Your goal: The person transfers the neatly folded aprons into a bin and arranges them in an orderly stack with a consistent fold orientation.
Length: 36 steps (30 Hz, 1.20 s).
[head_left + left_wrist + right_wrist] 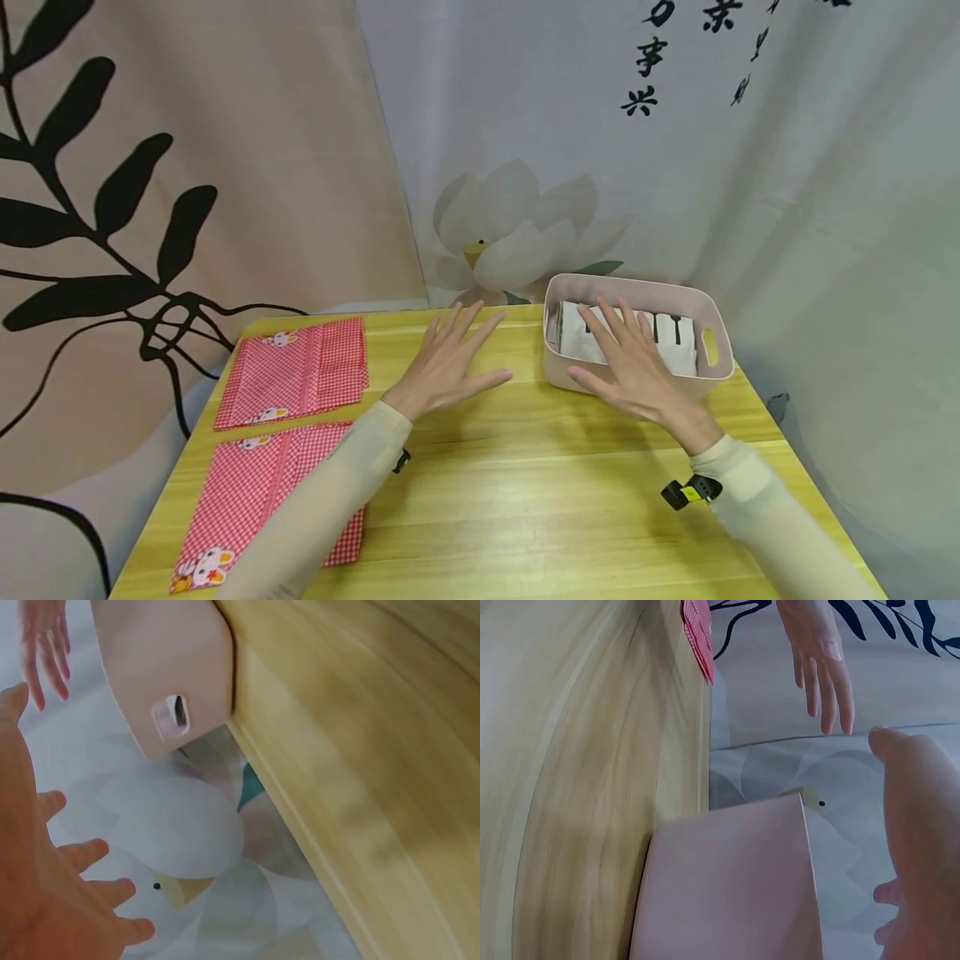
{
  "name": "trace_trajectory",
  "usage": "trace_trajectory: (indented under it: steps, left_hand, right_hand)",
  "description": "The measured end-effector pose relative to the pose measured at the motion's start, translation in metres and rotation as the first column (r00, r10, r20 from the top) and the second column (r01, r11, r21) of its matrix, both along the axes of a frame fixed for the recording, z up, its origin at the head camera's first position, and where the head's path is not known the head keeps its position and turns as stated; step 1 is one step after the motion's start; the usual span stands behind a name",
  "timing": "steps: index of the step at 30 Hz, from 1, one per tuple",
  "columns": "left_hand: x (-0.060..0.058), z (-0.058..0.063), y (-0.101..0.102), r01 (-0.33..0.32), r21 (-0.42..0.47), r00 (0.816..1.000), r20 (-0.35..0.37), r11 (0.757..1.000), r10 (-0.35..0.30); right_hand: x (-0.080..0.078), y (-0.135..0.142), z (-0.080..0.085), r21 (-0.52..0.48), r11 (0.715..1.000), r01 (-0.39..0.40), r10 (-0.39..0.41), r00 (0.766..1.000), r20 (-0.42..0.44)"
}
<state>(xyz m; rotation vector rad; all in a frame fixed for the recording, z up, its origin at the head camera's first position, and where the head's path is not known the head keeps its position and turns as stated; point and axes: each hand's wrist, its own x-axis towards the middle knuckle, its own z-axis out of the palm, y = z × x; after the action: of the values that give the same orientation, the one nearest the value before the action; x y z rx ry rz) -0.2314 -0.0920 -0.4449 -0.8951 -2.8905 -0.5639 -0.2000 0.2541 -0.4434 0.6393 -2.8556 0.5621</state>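
My left hand (pixel 447 367) hovers over the middle of the wooden table, fingers spread and holding nothing. To its left lie two folded red-and-white checked cloths with cartoon rabbit prints: a far cloth (pixel 288 373) and a near cloth (pixel 251 492), the latter partly hidden by my left sleeve. My right hand (pixel 633 371), also spread and holding nothing, is above the front rim of a pale pink plastic basket (pixel 630 287). Inside the basket sits a white item with black marks (pixel 678 342), partly covered by that hand. In the left wrist view the basket's side (pixel 165 667) shows a handle slot.
The wooden table (pixel 495 508) ends at the back against a curtain (pixel 525 133) printed with a flower, black leaves and characters. The basket stands at the table's back right corner. A wrist camera (pixel 692 492) is strapped to the right sleeve.
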Motion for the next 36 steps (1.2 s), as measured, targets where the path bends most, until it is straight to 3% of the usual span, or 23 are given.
trace_trajectory:
  steps: [14,36]
  left_hand:
    - [0.018,-0.013,-0.043,-0.069,0.003,0.997,-0.017,0.998,0.069]
    - [0.045,-0.031,-0.115,-0.222,-0.01,0.974,0.047,0.975,0.223]
  right_hand:
    - [-0.002,-0.032,-0.004,0.026,0.998,-0.057,0.056,0.998,0.013]
    - [-0.001,-0.089,-0.016,0.074,0.975,-0.21,0.212,0.977,-0.017]
